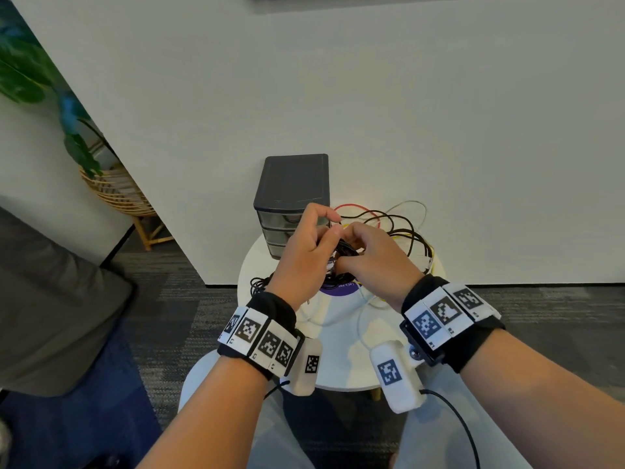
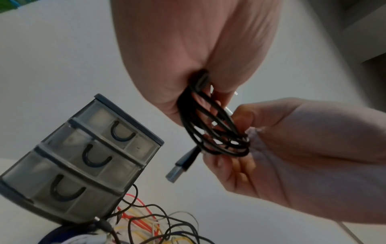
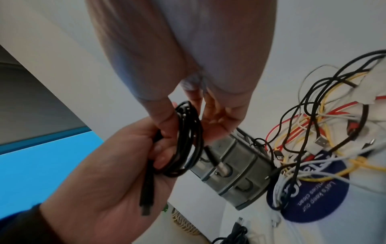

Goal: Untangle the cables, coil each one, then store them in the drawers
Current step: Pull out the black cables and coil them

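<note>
Two hands meet above the small round table (image 1: 341, 350), and between them we hold one black cable (image 2: 211, 128) wound into a small coil. Our left hand (image 1: 301, 255) grips the coil in its curled fingers, and in the right wrist view one plug end (image 3: 147, 188) of the cable lies across its palm. Our right hand (image 1: 375, 258) pinches the other side of the coil with curled fingers. In the left wrist view a silver plug (image 2: 177, 168) hangs down from the coil.

Behind the hands stands a dark drawer unit (image 1: 292, 198) with three shut drawers. To its right, on the table, lies a loose tangle of cables (image 1: 402, 231) in black, red, yellow and white. Part of this tangle lies over a round blue sticker (image 3: 313, 194). Another black coil (image 1: 260, 282) rests at the left edge of the table.
</note>
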`<state>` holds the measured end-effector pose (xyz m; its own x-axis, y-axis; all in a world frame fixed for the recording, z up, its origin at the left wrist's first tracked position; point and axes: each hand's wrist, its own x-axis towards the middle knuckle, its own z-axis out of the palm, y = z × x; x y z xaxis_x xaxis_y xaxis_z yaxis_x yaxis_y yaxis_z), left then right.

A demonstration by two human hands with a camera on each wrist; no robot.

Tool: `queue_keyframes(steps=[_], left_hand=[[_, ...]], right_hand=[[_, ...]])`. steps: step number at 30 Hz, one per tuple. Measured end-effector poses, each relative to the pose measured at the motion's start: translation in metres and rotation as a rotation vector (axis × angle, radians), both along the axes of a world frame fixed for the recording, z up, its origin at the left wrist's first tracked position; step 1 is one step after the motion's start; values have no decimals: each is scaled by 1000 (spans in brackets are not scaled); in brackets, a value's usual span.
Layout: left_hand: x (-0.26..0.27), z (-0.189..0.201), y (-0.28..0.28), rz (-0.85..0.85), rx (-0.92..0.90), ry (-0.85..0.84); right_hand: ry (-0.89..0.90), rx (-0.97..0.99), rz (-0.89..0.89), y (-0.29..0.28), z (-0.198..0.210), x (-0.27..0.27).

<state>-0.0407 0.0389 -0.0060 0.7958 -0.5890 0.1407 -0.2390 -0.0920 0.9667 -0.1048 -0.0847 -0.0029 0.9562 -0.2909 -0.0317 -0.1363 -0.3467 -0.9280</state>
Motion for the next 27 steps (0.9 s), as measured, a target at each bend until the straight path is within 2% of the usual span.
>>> queue_keyframes(steps=[4, 9, 15, 18, 23, 27], left_hand=[[-4, 1, -1, -1, -44, 32], [-1, 6, -4, 59, -101, 14], [-7, 15, -7, 102, -200, 49], [-11, 17, -10, 113, -213, 47], [-17, 19, -12, 150, -235, 80], [-17, 22, -11, 184, -233, 53]], right_hand=[[-30, -90, 7, 5, -5, -2], [-116, -7, -122, 4, -4, 3], [-205, 350, -170, -2, 8, 0], [-193, 416, -138, -4, 11, -3], [-98, 255, 3, -7, 6, -4], [-209, 80, -77, -3, 8, -1]])
